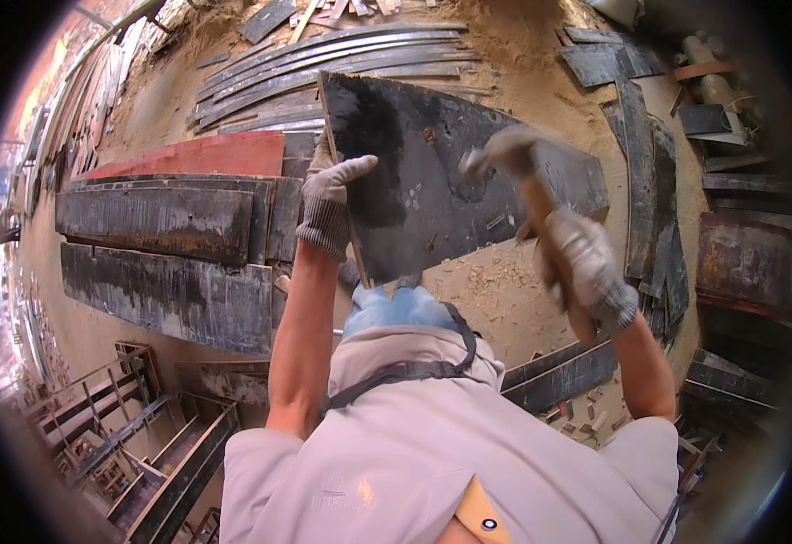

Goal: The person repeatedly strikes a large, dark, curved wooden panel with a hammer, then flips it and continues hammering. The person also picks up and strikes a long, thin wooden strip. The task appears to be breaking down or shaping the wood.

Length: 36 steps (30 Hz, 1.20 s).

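My left hand [330, 195], in a grey knit glove, grips the left edge of a black, worn plywood board [414, 172] held tilted in front of me. Bent nails stick out of the board's face. In a matching grey glove, my right hand [584, 263] holds the wooden handle of a hammer [524, 172]. The hammer's head is blurred and sits over the board's right part.
Stacked black form boards [165, 227] and a red board [205, 156] lie on the left. Curved dark strips [323, 63] lie on sandy ground at the back. More dark boards [650, 181] are on the right, metal frames [133, 426] at lower left, wood scraps [586, 417] by my right elbow.
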Tool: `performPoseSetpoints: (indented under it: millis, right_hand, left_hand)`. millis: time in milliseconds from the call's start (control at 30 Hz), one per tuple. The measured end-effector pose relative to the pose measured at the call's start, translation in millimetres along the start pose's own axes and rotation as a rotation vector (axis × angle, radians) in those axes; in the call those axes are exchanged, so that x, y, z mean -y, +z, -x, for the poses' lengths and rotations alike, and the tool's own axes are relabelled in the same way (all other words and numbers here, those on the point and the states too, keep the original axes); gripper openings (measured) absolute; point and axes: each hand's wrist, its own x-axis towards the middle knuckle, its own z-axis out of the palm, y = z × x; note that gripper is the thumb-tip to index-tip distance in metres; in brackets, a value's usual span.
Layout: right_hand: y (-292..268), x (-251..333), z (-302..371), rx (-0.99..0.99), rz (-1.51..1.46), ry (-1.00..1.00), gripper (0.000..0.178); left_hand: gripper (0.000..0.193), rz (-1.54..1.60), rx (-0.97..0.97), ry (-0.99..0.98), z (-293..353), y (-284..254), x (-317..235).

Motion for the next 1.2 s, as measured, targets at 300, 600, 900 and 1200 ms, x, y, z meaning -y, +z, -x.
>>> performPoseSetpoints:
  millis: [300, 600, 900, 1200]
  right_hand:
    - [2, 20, -9, 0.087, 0.455, 0.052, 0.042]
    - [-8, 9, -10, 0.262, 0.603, 0.026, 0.042]
    - [5, 3, -3, 0.484, 0.743, 0.151, 0.046]
    - [3, -4, -4, 0.274, 0.524, -0.041, 0.049]
  left_hand:
    - [0.077, 0.109, 0.114, 0.225, -5, -4, 9]
    - [0.077, 0.187, 0.217, 0.339, -16, -1, 6]
    - [0.072, 0.034, 0.163, 0.368, -31, -6, 11]
    - [0.071, 0.039, 0.17, 0.242, -32, 0, 7]
